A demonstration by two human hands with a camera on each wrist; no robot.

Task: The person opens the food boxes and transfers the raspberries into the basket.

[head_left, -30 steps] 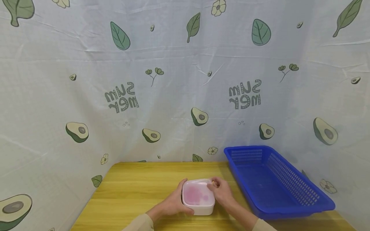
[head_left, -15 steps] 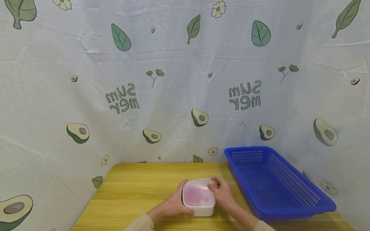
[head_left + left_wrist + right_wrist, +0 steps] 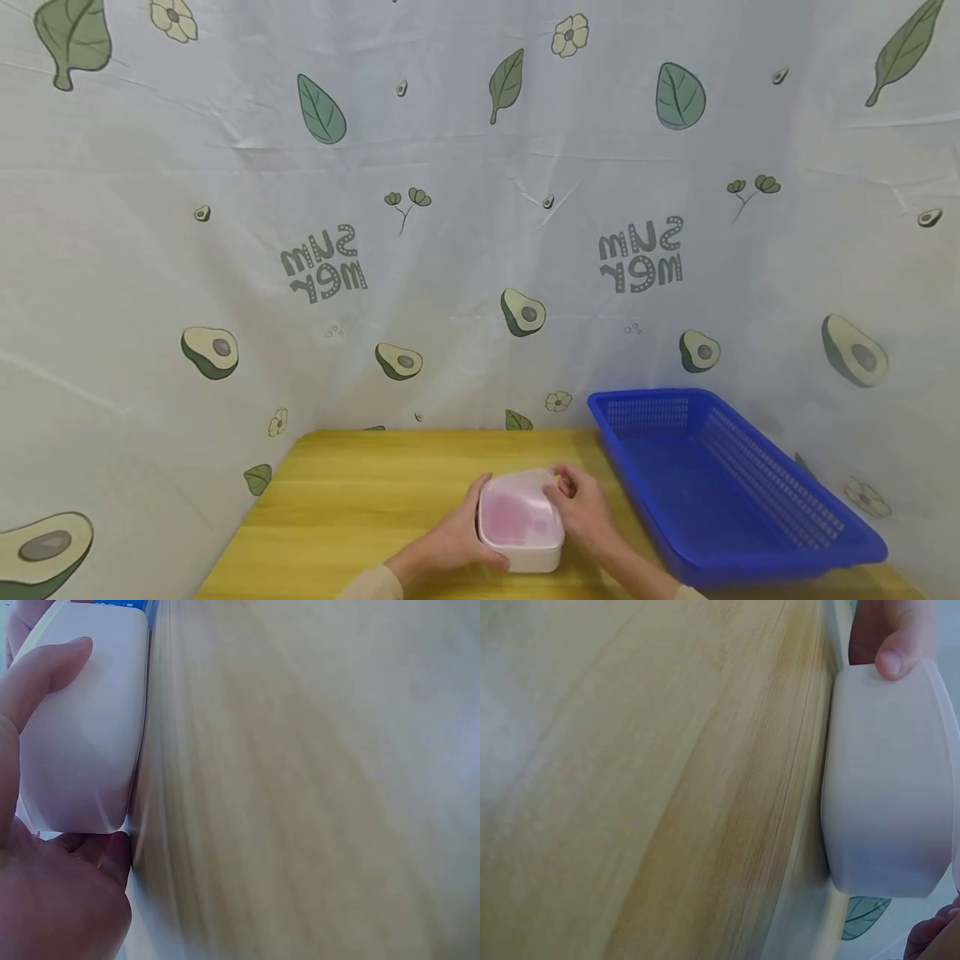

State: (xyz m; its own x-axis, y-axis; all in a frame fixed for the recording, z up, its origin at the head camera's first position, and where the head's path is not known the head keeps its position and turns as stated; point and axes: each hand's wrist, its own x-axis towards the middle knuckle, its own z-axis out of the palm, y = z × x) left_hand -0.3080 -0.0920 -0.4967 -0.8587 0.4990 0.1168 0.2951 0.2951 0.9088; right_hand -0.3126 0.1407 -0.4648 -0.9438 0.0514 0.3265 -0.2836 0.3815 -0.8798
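Note:
A white square food container (image 3: 536, 560) stands on the table, with pink showing through its translucent lid (image 3: 513, 512). My left hand (image 3: 459, 537) grips the container's left side, thumb on the front wall. At the lid's far right corner, the fingers and thumb of my right hand (image 3: 588, 510) pinch the edge, and the lid there looks bent upward. The left wrist view has the container's side wall (image 3: 86, 742) close up, the left thumb lying on it. In the right wrist view the container (image 3: 889, 780) fills the right side, the right fingertips (image 3: 930, 934) at its lower corner.
A blue plastic basket (image 3: 750, 554) with perforated sides stands on the right part of the wood-grain table (image 3: 360, 475). Behind and at both sides hangs a white curtain (image 3: 450, 250) printed with avocados and leaves.
The head view has tilted up a little, so everything sits lower in it. The lid's far right corner looks slightly more raised under my right fingers; my left hand keeps its grip.

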